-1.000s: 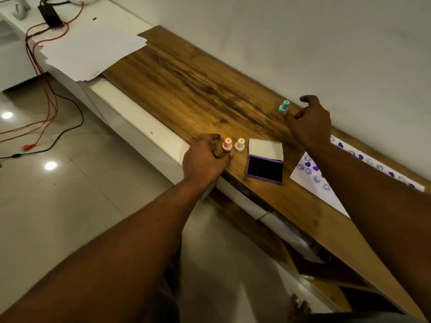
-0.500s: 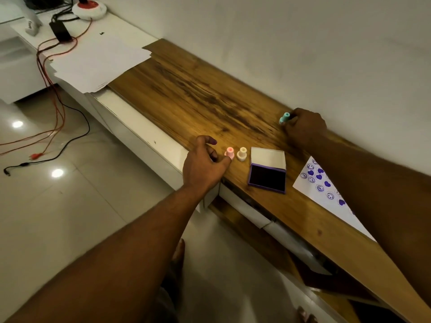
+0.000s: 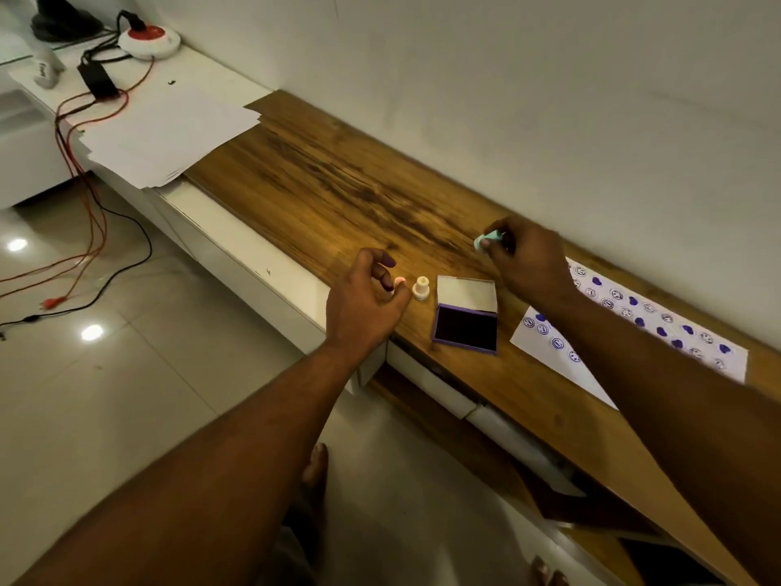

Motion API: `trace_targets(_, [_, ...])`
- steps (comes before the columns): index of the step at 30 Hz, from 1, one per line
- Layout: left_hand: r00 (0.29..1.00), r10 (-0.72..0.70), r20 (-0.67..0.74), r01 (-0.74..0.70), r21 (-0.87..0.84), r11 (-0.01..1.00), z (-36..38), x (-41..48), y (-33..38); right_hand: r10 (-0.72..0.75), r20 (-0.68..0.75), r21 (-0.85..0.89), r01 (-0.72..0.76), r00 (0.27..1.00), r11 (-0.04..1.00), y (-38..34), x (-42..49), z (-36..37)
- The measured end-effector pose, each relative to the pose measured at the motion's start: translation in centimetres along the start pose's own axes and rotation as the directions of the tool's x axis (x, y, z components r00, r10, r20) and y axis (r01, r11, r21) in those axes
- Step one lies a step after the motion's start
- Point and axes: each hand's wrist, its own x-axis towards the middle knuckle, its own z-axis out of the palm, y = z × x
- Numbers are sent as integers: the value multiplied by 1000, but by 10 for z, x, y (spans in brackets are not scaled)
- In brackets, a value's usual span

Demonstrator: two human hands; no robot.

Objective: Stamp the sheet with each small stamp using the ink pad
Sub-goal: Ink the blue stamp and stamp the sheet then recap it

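On the wooden shelf (image 3: 338, 184) lies an open purple ink pad (image 3: 465, 327) with its lid tipped back. To its right lies the white sheet (image 3: 562, 365), marked with blue hearts and round faces. My right hand (image 3: 528, 260) is lifted above the shelf near the wall and grips a small teal stamp (image 3: 486, 238), tilted sideways. My left hand (image 3: 363, 302) hovers with fingers apart over a pink stamp (image 3: 399, 282), which it partly hides. A cream stamp (image 3: 421, 288) stands upright between the pink one and the pad.
A stack of white papers (image 3: 169, 137) lies at the shelf's far left end. Beyond it sit a power strip (image 3: 148, 40), a black adapter (image 3: 99, 80) and red and black cables (image 3: 84, 192) that trail onto the tiled floor. The wall runs close behind the shelf.
My right hand has picked the teal stamp up off the shelf and tilted it. My left hand has let go of the pink stamp and opened over it.
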Motion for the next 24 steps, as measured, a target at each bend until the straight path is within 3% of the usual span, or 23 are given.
trace_targets(4, [935, 297, 193, -299, -17, 954, 0, -14, 24, 14, 10, 185, -16, 1000, 983, -19, -87, -16])
trace_targets(8, [862, 425, 277, -452, 40, 891, 13, -32, 37, -15, 31, 245, 7, 999, 970, -25, -129, -18])
trace_targets(19, [887, 316, 336, -350, 46, 936, 16, -38, 44, -174, 134, 145, 154, 976, 977, -1, -126, -10])
trace_targets(24, [904, 316, 289, -363, 126, 923, 22, -34, 38, -165, 101, -83, 173, 981, 981, 3, -114, -8])
